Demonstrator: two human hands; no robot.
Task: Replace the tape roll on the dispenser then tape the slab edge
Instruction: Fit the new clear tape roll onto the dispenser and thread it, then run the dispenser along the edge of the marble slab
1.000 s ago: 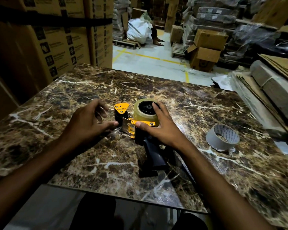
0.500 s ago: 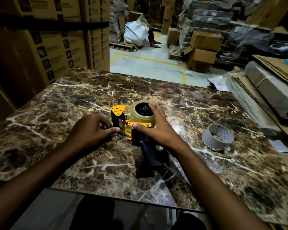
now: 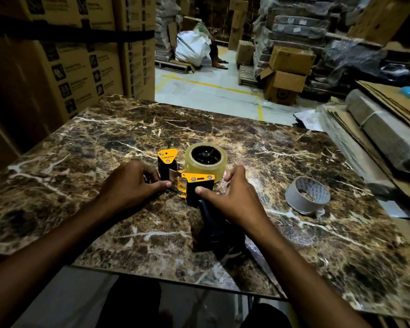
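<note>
Stacked cartons surround the marble slab (image 3: 294, 245), on which the dispenser (image 3: 194, 185) is laid flat, tape roll (image 3: 206, 159) mounted. Its body is gripped by the right hand (image 3: 232, 197); tape, apparently, is pinched by the left hand (image 3: 130, 183). An empty core (image 3: 307, 194) lies nearby.

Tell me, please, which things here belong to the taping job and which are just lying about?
Job:
- tape dispenser, lying on its side
- clear tape roll mounted on it
- marble slab
- left hand and right hand, both on the dispenser

Lying about:
- empty tape core
- cardboard boxes
- white sack
</note>
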